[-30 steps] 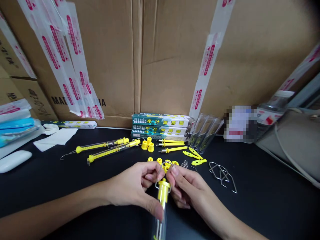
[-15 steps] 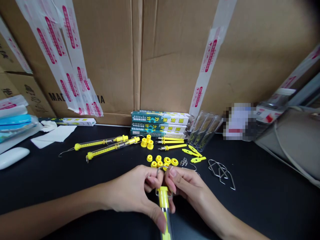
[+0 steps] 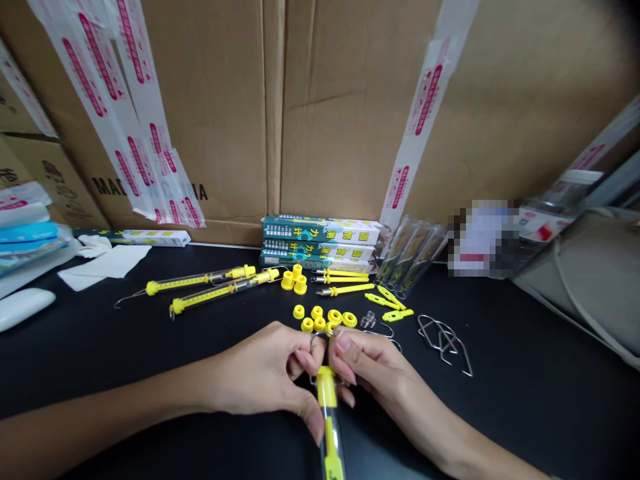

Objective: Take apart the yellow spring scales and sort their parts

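My left hand [image 3: 265, 377] and my right hand [image 3: 373, 370] meet over the black table [image 3: 525, 400], both pinched round the yellow cap end of a clear tube spring scale [image 3: 329, 427] that points toward me. A thin wire loop [image 3: 320, 337] arches between my fingertips at the top of the cap. Just beyond my fingers lie several small yellow rings [image 3: 327, 318], a small metal spring [image 3: 369, 319] and wire hooks [image 3: 445, 340].
Two assembled yellow spring scales [image 3: 210, 290] lie to the left, yellow rods [image 3: 345, 280] and clips in the middle, stacked teal boxes [image 3: 320, 243] and clear tubes [image 3: 413, 257] behind them. Taped cardboard boxes [image 3: 225, 113] form the back wall. White tissue [image 3: 105, 263] lies far left, a grey bag [image 3: 580, 280] right.
The view has shifted slightly. Both hands stay pinched on the scale's cap and wire loop, and the tube now lies a little lower and straighter toward me.
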`<state>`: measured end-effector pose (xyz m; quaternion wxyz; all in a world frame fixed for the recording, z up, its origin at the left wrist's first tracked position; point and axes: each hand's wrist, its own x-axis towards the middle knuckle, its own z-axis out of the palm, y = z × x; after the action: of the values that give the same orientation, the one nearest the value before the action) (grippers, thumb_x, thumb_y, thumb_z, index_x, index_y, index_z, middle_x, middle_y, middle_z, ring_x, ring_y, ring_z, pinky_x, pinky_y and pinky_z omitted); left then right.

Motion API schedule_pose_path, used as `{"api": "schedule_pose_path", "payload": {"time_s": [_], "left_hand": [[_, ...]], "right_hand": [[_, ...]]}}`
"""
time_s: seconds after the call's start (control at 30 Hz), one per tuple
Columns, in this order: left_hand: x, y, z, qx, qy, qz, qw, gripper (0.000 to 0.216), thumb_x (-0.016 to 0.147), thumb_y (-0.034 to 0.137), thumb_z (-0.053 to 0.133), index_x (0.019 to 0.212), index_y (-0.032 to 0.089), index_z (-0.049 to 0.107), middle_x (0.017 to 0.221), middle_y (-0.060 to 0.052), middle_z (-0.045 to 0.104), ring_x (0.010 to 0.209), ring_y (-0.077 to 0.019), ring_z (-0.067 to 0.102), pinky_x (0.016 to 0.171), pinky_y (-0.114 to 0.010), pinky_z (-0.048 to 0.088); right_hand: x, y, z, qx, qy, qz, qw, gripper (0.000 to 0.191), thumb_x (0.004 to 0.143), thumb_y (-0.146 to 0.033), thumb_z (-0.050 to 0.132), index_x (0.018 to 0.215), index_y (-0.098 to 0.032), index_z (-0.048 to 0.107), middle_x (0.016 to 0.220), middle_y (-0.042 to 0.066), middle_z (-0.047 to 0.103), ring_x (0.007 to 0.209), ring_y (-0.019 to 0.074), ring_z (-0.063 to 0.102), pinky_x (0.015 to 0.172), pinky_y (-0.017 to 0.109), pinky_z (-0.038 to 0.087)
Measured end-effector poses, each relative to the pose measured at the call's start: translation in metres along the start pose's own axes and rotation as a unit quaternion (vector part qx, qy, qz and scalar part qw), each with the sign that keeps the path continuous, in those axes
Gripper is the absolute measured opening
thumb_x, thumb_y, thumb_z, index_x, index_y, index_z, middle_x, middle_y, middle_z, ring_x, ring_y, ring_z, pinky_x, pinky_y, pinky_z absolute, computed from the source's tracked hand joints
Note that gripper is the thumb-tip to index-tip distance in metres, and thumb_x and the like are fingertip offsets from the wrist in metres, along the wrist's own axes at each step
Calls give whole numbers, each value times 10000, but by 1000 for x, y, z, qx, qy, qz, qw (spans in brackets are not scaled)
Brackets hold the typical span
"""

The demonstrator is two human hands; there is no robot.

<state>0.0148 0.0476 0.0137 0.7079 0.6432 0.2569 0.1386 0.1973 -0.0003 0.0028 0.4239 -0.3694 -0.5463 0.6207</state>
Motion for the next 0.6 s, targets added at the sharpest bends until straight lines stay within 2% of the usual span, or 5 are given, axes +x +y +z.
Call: {"api": "schedule_pose_path", "payload": {"time_s": [0.1, 0.23, 0.43, 0.6], "left_hand": [[0, -4, 2, 8, 16, 31, 999, 494, 563, 322, 918, 593, 205, 439, 882, -8, 742, 877, -225, 693, 715, -291, 505], [1, -7, 2, 76, 56, 50, 994, 520, 535, 309, 923, 555, 205, 414, 830, -12, 740, 819, -223, 684, 651, -275, 489], [2, -4, 1, 98, 62, 23, 993, 568, 527, 310, 916, 553, 213, 357, 794, -1, 721, 785, -205, 659, 588, -251, 458], [3, -4, 3, 52, 61, -13, 997, 641, 455, 251, 939, 559, 220, 307, 732, 13, 683, 758, -215, 659, 539, -244, 435]], "right_hand": [[0, 1, -1, -7, -1, -3, 1000, 506, 951, -576, 552, 619, -200, 486, 654, -5, 491, 630, 150, 451, 618, 280, 370], [-1, 2, -1, -5, 5, -11, 1000, 488, 956, -549, 568, 622, -198, 504, 651, -6, 516, 630, 149, 470, 631, 282, 370], [-3, 2, -1, -31, 21, -23, 999, 492, 951, -545, 585, 614, -193, 520, 635, -11, 526, 617, 144, 481, 620, 278, 369], [-2, 2, 0, -18, 26, -22, 999, 504, 932, -564, 605, 604, -193, 509, 622, -19, 509, 602, 138, 474, 607, 273, 359]]}}
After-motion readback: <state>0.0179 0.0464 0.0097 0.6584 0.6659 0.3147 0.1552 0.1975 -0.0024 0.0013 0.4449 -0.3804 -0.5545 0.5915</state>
